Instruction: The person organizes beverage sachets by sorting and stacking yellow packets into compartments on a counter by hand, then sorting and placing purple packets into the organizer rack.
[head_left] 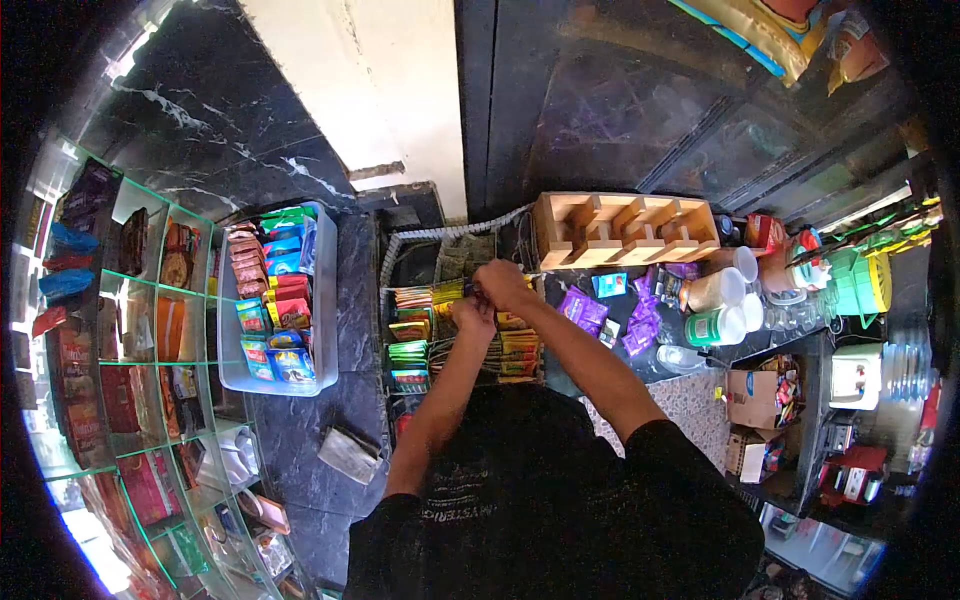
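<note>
My left hand (474, 316) and my right hand (501, 284) meet above a rack of sachets (410, 330), with their fingers closed and pressed together. Between the fingertips is something small and dark that I cannot make out. Below them, yellow, green and orange sachets stand in rows in the rack, and part of the rack is hidden by my hands and forearms. To the right of the rack, purple sachets (581, 309) lie loose on the dark counter, along with a light blue packet (609, 285).
A wooden divided box (628, 232) stands behind the loose sachets. A clear plastic tub (228, 345) of packets sits at left, beside glass shelves (160, 365). Several jars (716, 290) crowd the right. A folded grey item (350, 456) lies on the left counter.
</note>
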